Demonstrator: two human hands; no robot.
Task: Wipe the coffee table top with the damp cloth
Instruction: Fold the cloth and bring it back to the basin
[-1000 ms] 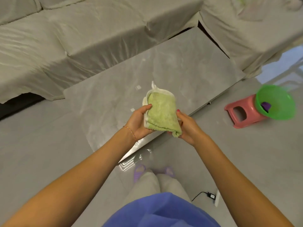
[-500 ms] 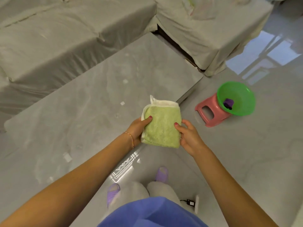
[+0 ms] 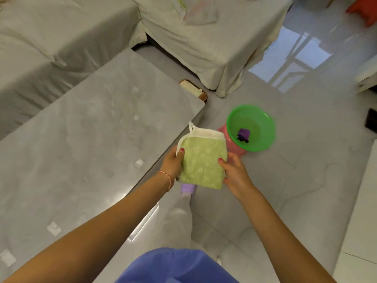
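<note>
A folded green cloth point(image 3: 202, 160) with a white edge is held in the air between both hands, just off the right edge of the grey marble coffee table point(image 3: 85, 139). My left hand point(image 3: 173, 164) grips its left side with the thumb on top. My right hand point(image 3: 234, 172) grips its right side. The cloth hangs over the floor and over my purple slipper, not over the table top. The table top shows faint streaks and a few small pale squares.
A green basin point(image 3: 252, 127) with a purple object inside rests on a pink stool point(image 3: 234, 148) right of the cloth. Sofas under pale covers point(image 3: 61, 48) stand behind the table. A brown-and-cream object point(image 3: 193, 89) lies by the table's far corner. Shiny floor lies to the right.
The view has swung rightward, so the cloth and both hands now sit past the table's right edge, closer to the green basin. Both hands keep their hold on the cloth.
</note>
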